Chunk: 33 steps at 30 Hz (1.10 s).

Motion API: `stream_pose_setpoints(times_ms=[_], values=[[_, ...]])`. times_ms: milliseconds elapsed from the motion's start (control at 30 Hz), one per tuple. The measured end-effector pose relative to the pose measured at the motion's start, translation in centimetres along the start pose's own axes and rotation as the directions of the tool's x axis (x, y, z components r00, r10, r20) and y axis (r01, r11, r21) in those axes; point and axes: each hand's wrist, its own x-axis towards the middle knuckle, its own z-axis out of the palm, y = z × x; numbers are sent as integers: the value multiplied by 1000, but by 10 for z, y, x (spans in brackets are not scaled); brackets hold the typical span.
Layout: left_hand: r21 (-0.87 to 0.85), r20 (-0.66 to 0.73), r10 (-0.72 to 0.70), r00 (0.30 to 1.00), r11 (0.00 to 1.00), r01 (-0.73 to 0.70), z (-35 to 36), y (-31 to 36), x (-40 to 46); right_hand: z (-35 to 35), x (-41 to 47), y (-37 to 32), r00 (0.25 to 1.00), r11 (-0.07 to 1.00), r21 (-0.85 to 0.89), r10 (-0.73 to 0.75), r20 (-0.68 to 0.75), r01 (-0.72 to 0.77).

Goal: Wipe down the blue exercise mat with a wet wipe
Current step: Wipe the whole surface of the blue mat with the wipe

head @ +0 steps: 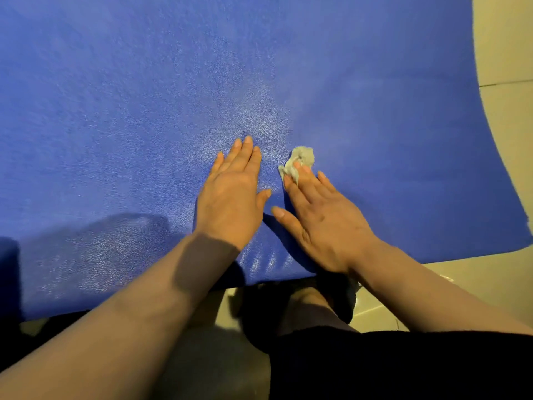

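The blue exercise mat (144,96) fills most of the head view, with a damp sheen around the middle. My left hand (230,194) lies flat on the mat with straight fingers, palm down. Just to its right, my right hand (323,217) presses a crumpled grey-white wet wipe (301,160) onto the mat under its straight fingertips. Most of the wipe sticks out beyond the fingers.
Beige floor tiles (504,53) show past the mat's curved right edge and along its near edge. My knee and dark shorts (375,365) are at the bottom, just off the mat.
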Motion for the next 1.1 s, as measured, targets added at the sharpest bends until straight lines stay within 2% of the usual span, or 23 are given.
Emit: stream_pose_setpoints(times_ms=[167, 300, 400, 467, 567, 700, 833, 967, 1100], values=[[9, -84, -46, 995, 999, 47, 1, 8, 3, -13, 56, 22, 997, 1000, -15, -16, -81, 15], [-22, -235, -59, 970, 998, 56, -14, 1, 21, -16, 62, 29, 991, 997, 7, -80, -103, 81], [-41, -236, -53, 970, 998, 44, -28, -6, 43, -7, 35, 23, 990, 995, 23, -92, -107, 95], [-20, -188, -24, 982, 1000, 21, -30, -12, 56, -4, 26, 20, 990, 995, 9, -97, -101, 98], [10, -131, -28, 991, 1000, 30, -25, -16, 62, -13, 46, 21, 990, 996, -3, -94, -109, 95], [-11, -168, -39, 985, 999, 37, -19, -14, 61, -33, 96, 35, 981, 996, -19, -89, -175, 87], [-8, -181, -46, 982, 999, 45, -20, -14, 63, -53, 129, 46, 988, 996, -29, -84, -130, 81], [-19, -296, -77, 952, 997, 74, -27, -9, 71, -38, 93, 39, 976, 992, -16, -126, -177, 125], [-25, -335, -91, 938, 996, 88, -39, -12, 92, -33, 78, 36, 984, 992, 45, -113, -136, 120]])
